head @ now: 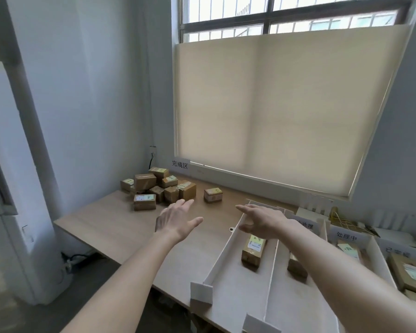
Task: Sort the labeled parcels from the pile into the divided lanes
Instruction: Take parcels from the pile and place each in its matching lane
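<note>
A pile of several brown labeled parcels (pixel 154 188) lies at the far left of the wooden table (pixel 111 227). One parcel (pixel 213 195) sits alone to the pile's right. My left hand (pixel 177 218) hovers with straight fingers over the table, just short of the pile, and holds nothing. My right hand (pixel 259 219) stretches out empty above the far end of the leftmost lane. White dividers (pixel 222 251) form lanes on the right. A parcel (pixel 252 251) lies in the first lane, and another parcel (pixel 297 266) lies in the second, partly hidden by my right forearm.
Labeled parcels (pixel 411 272) fill the lanes at the far right, behind white signs (pixel 346 236). A sign (pixel 180 164) stands on the windowsill above the pile. A bundle of yellow rubber bands (pixel 341 219) lies at the back right. The table's near-left edge drops to the floor.
</note>
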Available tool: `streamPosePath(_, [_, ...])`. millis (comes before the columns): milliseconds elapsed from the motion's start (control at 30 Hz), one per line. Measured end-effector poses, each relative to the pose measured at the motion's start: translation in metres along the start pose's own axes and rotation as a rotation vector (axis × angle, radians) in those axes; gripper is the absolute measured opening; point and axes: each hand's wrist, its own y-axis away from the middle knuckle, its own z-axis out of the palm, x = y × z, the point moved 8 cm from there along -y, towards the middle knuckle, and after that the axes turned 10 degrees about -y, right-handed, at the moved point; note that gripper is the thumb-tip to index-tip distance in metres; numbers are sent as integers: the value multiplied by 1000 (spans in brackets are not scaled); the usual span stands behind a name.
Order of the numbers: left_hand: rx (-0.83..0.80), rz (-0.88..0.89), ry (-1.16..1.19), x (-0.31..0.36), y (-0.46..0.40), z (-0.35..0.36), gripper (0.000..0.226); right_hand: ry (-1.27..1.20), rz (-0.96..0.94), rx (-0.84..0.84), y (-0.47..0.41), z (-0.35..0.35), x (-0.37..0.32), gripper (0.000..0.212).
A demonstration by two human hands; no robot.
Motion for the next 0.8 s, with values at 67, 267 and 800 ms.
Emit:
streamPosePath(67, [-5,-27,-18,-19,-6,1,73,11,-33,-15,-18,3,-14,72])
streamPosePath(267, [0,-114,-33,-104,-43,1,72,38,-110,-4,-105,8,-71,71])
streamPosePath(800, [2,-256,-44,-417,-183,-1,75,39,-224,-8,-368,33,-303,72])
